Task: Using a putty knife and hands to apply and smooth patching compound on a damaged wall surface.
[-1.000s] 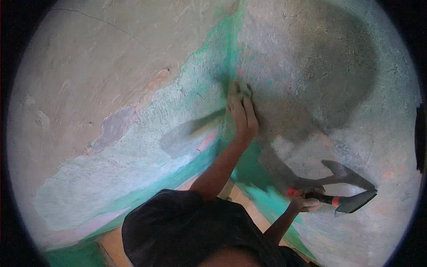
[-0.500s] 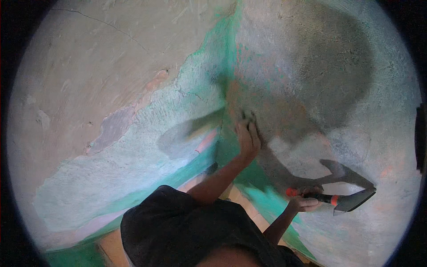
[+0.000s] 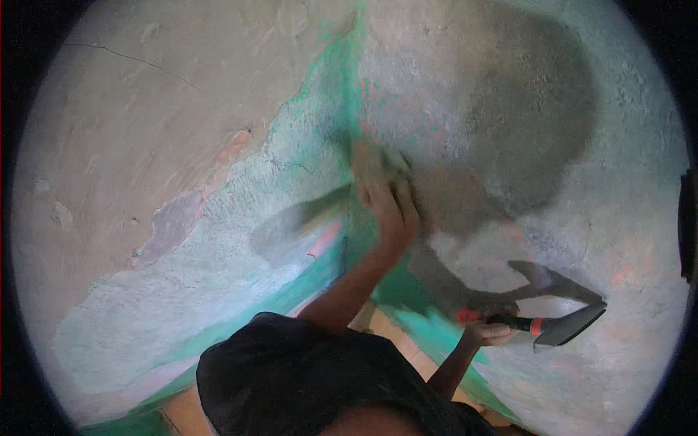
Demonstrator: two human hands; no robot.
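Note:
My left hand [image 3: 389, 205] reaches up to the right-hand wall, close beside the corner. Its fingers are stretched out against the rough surface and smeared by motion; nothing shows in them. Lower and to the right, my right hand [image 3: 488, 334] is closed around the handle of a wide-bladed scraper [image 3: 571, 327]. The handle is black with red ends, and the blade points right, close to the wall. The right-hand wall [image 3: 429, 65] is grey plaster with green and orange paint remnants around my left hand.
The left wall [image 3: 145, 109] has grey plaster above, pale scraped paint below and a thin crack near the top. A green strip [image 3: 351, 94] runs down the corner. Tan floor [image 3: 189, 414] shows at the bottom. Shadows of my head and arms darken the right-hand wall.
The whole view has shifted, so the walls and scraper sit further left. My left hand is slightly higher in view and its fingers are more blurred. The right hand keeps its grip.

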